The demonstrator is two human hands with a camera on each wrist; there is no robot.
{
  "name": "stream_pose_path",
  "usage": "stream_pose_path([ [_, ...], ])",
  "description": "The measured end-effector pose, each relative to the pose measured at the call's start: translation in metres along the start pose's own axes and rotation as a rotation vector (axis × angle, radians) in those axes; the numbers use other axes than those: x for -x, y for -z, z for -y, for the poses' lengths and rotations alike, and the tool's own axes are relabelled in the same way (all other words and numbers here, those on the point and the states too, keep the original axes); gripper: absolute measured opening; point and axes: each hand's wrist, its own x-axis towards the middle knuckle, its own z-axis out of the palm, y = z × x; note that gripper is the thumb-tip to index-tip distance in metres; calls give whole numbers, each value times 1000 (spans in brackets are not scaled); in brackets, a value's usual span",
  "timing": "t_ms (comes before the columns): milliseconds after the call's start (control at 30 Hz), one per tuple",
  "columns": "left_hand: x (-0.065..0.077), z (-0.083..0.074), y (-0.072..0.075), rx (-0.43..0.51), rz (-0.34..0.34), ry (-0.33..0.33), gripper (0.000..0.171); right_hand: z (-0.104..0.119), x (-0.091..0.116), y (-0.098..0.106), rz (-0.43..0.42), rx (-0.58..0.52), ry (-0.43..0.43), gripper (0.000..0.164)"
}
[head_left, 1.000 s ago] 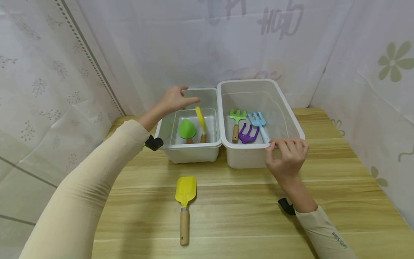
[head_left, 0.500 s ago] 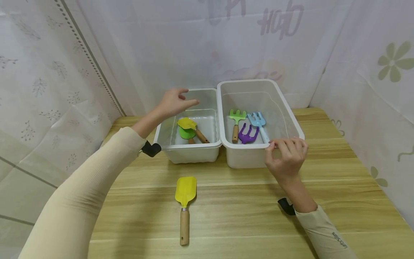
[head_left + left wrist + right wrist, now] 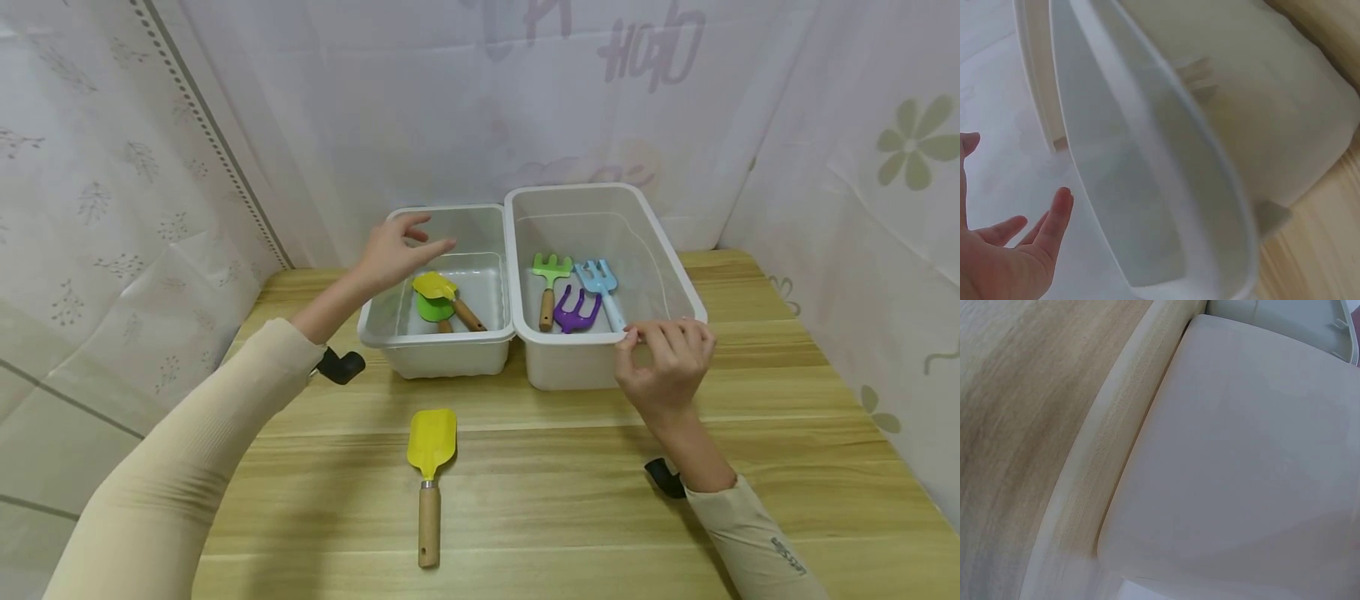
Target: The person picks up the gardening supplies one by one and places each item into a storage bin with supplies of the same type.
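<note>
My left hand point(image 3: 393, 254) hovers over the left white bin point(image 3: 442, 354), fingers apart and nothing held. In the left wrist view the same hand point(image 3: 1016, 256) shows loosely spread fingers beside a bin wall. Inside that bin a yellow trowel point(image 3: 435, 286) with a wooden handle lies across a green trowel point(image 3: 432, 310), partly covering it. My right hand point(image 3: 666, 362) grips the front rim of the right white bin point(image 3: 570, 362) near its corner. That bin holds a green hand rake point(image 3: 551, 268), a purple fork head point(image 3: 576, 317) and a light blue hand fork point(image 3: 598, 279).
Another yellow trowel point(image 3: 432, 442) with a wooden handle lies on the wooden table point(image 3: 570, 500) in front of the bins. White patterned curtains point(image 3: 360, 100) hang behind and on both sides. In the right wrist view a bin's outer wall point(image 3: 1235, 462) fills much of the frame.
The yellow trowel has tipped from upright to lying on the green trowel in the left bin. My left hand has drawn slightly left and down. The right hand stays put.
</note>
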Motion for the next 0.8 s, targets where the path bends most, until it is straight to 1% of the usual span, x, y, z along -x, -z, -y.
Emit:
stream_pose_path([
  [200,8,4,-2,3,12,-3,76,-1,0,0,-5,1,5,28],
  [367,13,8,-2,12,19,-7,78,-2,1,-1,-12,2,8,28],
  [567,20,14,-4,17,17,-26,77,-2,1,-1,-13,-5,8,26],
  [800,27,17,-8,-2,27,-32,77,-2,1,-1,-8,-5,7,26],
])
